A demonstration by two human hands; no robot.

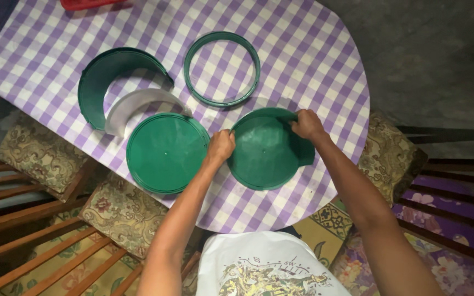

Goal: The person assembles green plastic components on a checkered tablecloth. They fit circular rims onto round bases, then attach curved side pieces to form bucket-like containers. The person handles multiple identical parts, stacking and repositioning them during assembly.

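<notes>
- The left hand [221,146] gripped the left edge of a green dish [267,151] at mid-frame.
- The right hand [307,124] pinched its upper right rim.
- A green lid [167,153] lay just left of it on the checked table [314,55].
- A green ring [221,69] sat above.
</notes>
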